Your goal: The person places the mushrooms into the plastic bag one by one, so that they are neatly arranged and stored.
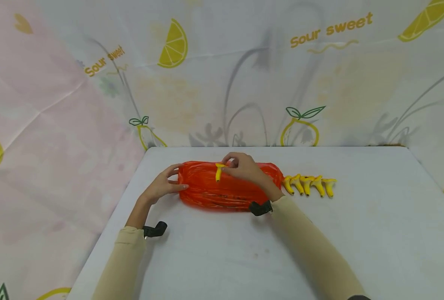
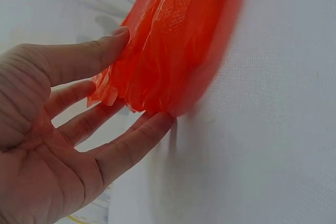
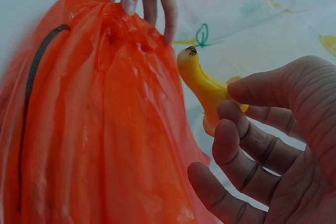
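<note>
The small yellow piece (image 1: 218, 173) is in my right hand (image 1: 243, 166), over the left half of the red plastic bag (image 1: 206, 185). I pinch it by its broad, flared end between thumb and forefinger, with my other fingers loosely bent. Seen from my head, its long axis runs almost straight near to far: the flare is at the far end and the narrow, dark-tipped end points to the near side. How steeply it tilts downward I cannot tell. In the right wrist view the dark tip stands clear of my fingers.

The bag lies lengthwise from left to right, its plastic creased along that same line. My left hand (image 1: 162, 183) holds its left end lightly, with spread digits touching it on more than one side.

Just beyond the bag's right end, five more yellow pieces (image 1: 307, 186) sit in a left-to-right row, flares far and narrow ends near; some slant so that the narrow end leans right. Everything is on the white surface (image 1: 214, 258). I wear pale sleeves (image 1: 308, 237), and behind the far edge hangs a lemon-printed cloth (image 1: 222, 96).
</note>
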